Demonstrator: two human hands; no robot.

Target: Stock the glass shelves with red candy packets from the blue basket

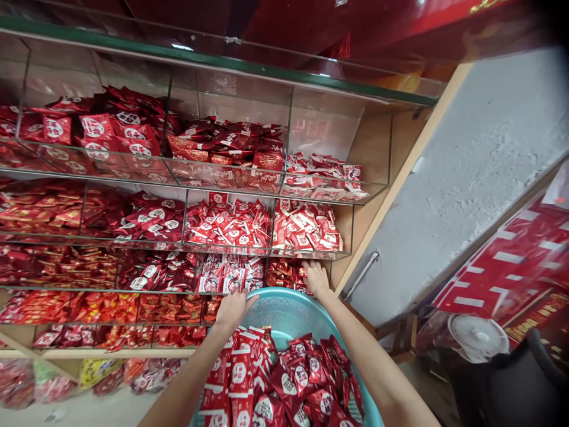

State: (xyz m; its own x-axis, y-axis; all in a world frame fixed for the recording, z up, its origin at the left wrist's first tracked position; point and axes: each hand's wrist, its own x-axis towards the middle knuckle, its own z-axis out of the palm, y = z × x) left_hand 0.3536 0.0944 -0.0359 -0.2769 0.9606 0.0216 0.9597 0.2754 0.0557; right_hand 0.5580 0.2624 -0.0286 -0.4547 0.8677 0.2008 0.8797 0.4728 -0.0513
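Red packets (283,372) lay in my turquoise basket (291,314); white Chinese-character labels (301,375) too small to read. Left hand (232,309) half-curled at rim (278,291), right hand (317,280) loosely bent over shelved packets (284,274); couldn't tell either's grip.

Open air remains above the red-and-white packets (322,172) in the top right compartment, over its low clear front panel (329,187); the glass divider (287,136) bars sideways passage there, and the wooden side board (387,201) closes the right end. The turquoise basket (284,291) blocks the lower shelves nearby. Its far inside is bare; piled red packets (288,382) fill the near part.
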